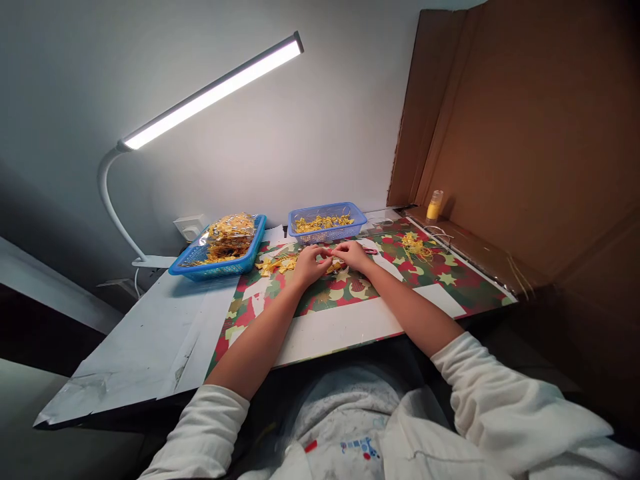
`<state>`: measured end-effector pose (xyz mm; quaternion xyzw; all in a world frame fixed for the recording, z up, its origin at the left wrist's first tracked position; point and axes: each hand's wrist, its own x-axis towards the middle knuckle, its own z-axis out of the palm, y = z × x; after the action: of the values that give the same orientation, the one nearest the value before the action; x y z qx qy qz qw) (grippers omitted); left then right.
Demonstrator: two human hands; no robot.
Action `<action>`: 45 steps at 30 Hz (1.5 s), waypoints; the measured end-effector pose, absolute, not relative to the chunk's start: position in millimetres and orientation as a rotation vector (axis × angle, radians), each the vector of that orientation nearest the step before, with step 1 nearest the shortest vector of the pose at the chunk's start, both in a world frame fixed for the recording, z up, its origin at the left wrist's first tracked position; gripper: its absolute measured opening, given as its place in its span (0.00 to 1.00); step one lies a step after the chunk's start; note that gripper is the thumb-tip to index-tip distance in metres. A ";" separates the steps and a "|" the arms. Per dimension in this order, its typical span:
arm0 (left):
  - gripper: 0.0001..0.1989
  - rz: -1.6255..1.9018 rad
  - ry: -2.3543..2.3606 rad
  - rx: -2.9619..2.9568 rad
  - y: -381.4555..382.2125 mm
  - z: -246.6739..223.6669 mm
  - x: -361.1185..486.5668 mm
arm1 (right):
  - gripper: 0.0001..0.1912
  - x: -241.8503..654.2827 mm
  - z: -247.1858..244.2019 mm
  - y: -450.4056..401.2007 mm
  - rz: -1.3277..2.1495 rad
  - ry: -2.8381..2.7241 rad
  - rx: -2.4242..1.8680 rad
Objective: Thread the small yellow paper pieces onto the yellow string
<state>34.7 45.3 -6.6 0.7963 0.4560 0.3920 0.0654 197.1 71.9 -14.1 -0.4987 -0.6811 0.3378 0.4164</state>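
Observation:
My left hand [310, 265] and my right hand [352, 256] come together over the patterned sheet, fingertips nearly meeting. Both have thumb and fingers pinched, and whatever lies between them is too small to make out. Just left of my left hand is a row of yellow ribbon-like pieces [275, 265]. More small yellow bits [336, 267] show beneath my fingers. Beside my right hand lies a small pinkish-red object [370, 251], partly hidden, of a kind I cannot tell.
A blue basket [220, 268] holds a clear bag of yellow pieces. Behind my hands a purple-blue basket [327, 235] contains loose yellow pieces. Yellow threads [416, 247] lie at right, near a small bottle [435, 207]. A lit lamp [215, 93] hangs overhead; cardboard [530, 133] walls the right side.

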 end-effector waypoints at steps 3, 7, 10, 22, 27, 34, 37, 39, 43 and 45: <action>0.06 1.182 1.389 2.392 45.2 -6.6 36.9 | 0.08 196.6 -15.8 72.3 0.907 -1.685 -1.240; 0.05 1.168 1.391 2.358 46.1 -5.9 39.2 | 0.09 197.2 -18.7 74.6 0.908 -1.669 -1.220; 0.06 1.146 1.349 2.316 46.2 -4.0 38.5 | 0.09 198.4 -18.9 75.9 0.875 -1.691 -1.233; 0.05 0.998 1.091 2.349 49.3 -6.3 35.9 | 0.09 200.0 -16.0 71.5 0.791 -1.769 -1.231; 0.03 0.939 1.052 2.394 50.1 -7.3 36.0 | 0.11 199.9 -16.3 72.4 0.770 -1.784 -1.256; 0.03 0.910 1.052 2.452 51.7 -9.7 36.8 | 0.09 198.8 -17.3 75.0 0.752 -1.761 -1.282; 0.03 0.910 1.042 2.457 51.1 -9.6 37.2 | 0.08 198.7 -18.4 76.9 0.730 -1.746 -1.300; 0.03 0.908 1.048 2.454 50.4 -9.3 37.3 | 0.08 199.0 -18.9 77.8 0.708 -1.739 -1.306; 0.02 0.916 1.099 2.396 49.6 -8.9 36.7 | 0.07 199.4 -18.2 77.5 0.666 -1.715 -1.299; 0.02 0.928 1.126 2.348 49.8 -9.1 36.1 | 0.07 199.2 -17.2 76.6 0.659 -1.701 -1.296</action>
<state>36.1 49.8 -9.1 0.8343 0.4001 0.3299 0.1874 199.2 76.6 -17.2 -0.5209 -0.6838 0.2651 0.4368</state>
